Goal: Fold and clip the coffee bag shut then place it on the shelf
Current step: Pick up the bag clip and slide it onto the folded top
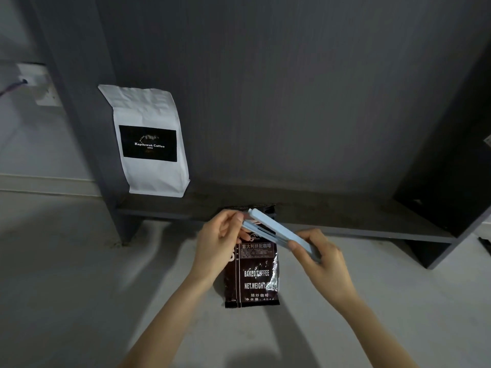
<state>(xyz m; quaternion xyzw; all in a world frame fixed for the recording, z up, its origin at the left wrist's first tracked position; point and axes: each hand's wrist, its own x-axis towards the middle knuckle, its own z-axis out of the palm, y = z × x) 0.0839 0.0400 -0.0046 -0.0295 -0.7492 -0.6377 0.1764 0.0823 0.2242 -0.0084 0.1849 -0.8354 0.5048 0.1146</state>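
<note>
The dark coffee bag lies flat on the pale floor, just in front of the low front edge of the dark grey shelf, its upper end reaching that edge and its printed face up, with "BAKED COFFEE" and "NET.WEIGHT" readable.

Far left, on the light wall, a white socket plate has a thin cable running off the frame edge. Next to it rises the left upright of the shelf unit, and just inside that upright a white coffee bag with a black label reading "Kopiluwak Coffee" stands on the shelf board, leaning back against the grey rear panel.

Moving to the middle, the left hand is closed in a pinch on the upper left end of a light blue clip, fingers curled, over the top part of the dark bag. The clip is a long bar held at a slant, higher at its left end and lower at its right, and its two arms look slightly parted near the left end. The right hand grips the clip's lower right end, thumb on top and fingers wrapped beneath. Both forearms enter from the bottom of the frame. At far right stands the shelf unit's dark right side panel.
</note>
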